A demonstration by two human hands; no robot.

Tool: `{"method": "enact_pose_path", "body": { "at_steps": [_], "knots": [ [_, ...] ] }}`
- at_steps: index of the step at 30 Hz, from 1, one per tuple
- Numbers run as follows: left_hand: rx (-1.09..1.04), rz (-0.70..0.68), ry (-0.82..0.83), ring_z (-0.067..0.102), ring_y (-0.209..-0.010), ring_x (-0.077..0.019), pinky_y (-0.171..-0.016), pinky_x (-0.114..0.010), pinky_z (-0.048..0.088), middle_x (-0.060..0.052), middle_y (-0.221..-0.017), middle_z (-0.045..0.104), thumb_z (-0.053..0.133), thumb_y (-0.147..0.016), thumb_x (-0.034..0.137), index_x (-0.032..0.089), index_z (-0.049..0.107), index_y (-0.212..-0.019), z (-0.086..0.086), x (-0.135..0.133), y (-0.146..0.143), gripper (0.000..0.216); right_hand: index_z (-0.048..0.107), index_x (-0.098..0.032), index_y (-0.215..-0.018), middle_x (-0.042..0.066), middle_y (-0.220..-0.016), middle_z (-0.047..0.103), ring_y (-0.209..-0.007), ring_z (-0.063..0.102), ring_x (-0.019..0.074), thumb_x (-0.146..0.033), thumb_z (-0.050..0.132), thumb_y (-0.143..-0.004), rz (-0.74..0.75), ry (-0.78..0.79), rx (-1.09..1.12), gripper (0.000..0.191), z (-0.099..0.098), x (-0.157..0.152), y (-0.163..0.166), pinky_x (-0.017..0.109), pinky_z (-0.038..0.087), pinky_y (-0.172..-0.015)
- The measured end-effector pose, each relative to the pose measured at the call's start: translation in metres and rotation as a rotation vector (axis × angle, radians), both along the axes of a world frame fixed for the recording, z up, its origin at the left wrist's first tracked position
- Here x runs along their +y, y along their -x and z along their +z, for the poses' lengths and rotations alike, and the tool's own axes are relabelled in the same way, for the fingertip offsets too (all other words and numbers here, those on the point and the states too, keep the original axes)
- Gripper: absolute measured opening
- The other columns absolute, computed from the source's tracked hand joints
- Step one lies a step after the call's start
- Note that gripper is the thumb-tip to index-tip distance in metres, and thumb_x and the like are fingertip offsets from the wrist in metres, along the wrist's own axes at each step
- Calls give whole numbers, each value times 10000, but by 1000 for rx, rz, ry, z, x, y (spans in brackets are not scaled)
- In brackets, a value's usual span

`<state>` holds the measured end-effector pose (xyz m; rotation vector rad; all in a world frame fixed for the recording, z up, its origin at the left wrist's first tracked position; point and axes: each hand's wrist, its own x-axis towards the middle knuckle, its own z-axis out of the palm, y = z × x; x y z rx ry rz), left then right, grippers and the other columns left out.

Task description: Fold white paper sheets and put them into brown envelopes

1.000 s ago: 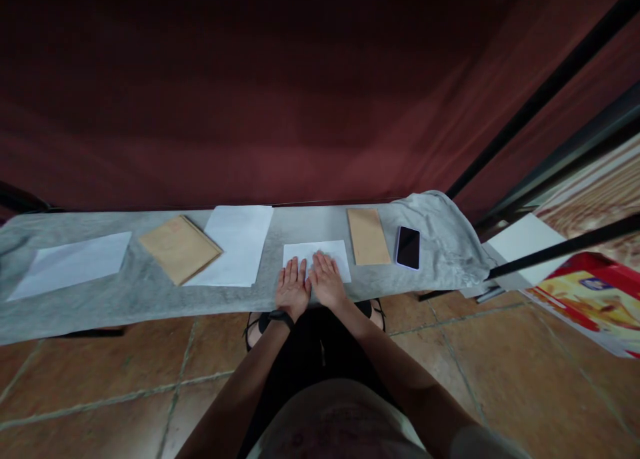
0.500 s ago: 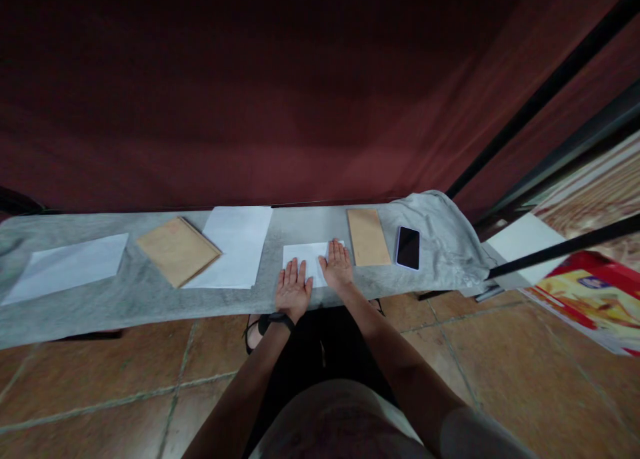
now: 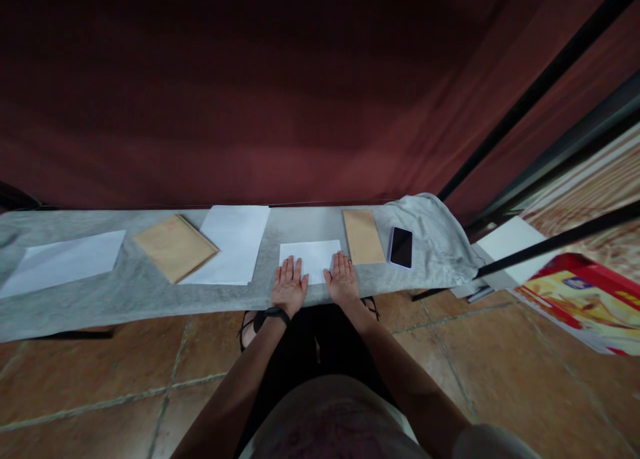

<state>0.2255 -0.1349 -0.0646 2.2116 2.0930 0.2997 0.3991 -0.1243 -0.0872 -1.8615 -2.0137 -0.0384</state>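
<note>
A small white sheet of paper (image 3: pixel 314 259), perhaps folded, lies on the grey cloth of the narrow table. My left hand (image 3: pixel 289 286) rests flat on its left near corner, fingers stretched out. On the right near corner lies my right hand (image 3: pixel 343 279), also flat with the fingers extended. Neither hand grips anything. Just to the right of the sheet is a single brown envelope (image 3: pixel 364 236). Farther left, a stack of brown envelopes (image 3: pixel 175 248) overlaps a pile of larger white sheets (image 3: pixel 239 239).
A phone (image 3: pixel 401 247) lies right of the brown envelope. Another white paper (image 3: pixel 67 262) is at the table's left. Grey cloth (image 3: pixel 433 239) bunches at the right end, near a black metal bar (image 3: pixel 550 246) and a red box (image 3: pixel 590 299). A dark red curtain (image 3: pixel 280 146) hangs behind.
My right hand has slid down toward me along the small white sheet, from its upper right part to its near corner. My left hand stays almost in place. The view has shifted slightly.
</note>
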Motion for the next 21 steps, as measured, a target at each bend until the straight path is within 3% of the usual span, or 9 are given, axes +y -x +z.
{"method": "enact_pose_path", "body": {
  "at_steps": [4, 9, 12, 21],
  "knots": [
    [-21, -4, 10, 214, -1533, -265, -1252, -471, 171, -152, -1633, 285, 277, -1020, 402, 98, 341, -1551, 2, 3, -9, 615, 318, -31, -1550, 223, -1576, 376, -1460, 371, 298, -397, 339, -1039, 3, -7, -3, 629, 0, -10, -2, 470, 271, -1190],
    [-72, -192, 77, 195, -1539, -243, -1256, -438, 178, -96, -1633, 308, 215, -1029, 386, 106, 345, -1550, 5, 13, -38, 606, 320, -5, -1542, 231, -1580, 362, -1469, 355, 294, -362, 343, -1036, 8, -3, -12, 620, 3, -11, -2, 461, 264, -1197],
    [-74, -230, 91, 176, -1543, -239, -1259, -435, 165, -82, -1647, 278, 209, -1031, 379, 118, 336, -1555, 6, 26, -48, 599, 342, -9, -1533, 227, -1578, 367, -1464, 362, 290, -328, 344, -1031, 10, 0, -16, 595, 5, -11, -2, 468, 271, -1193],
    [-15, -178, 37, 196, -1539, -247, -1258, -436, 177, -134, -1643, 272, 235, -1027, 468, 93, 295, -1568, 3, 59, -28, 661, 344, -8, -1531, 234, -1565, 388, -1453, 378, 308, -344, 365, -1027, 22, 11, -42, 606, 9, -10, -3, 482, 291, -1179]
  ]
}}
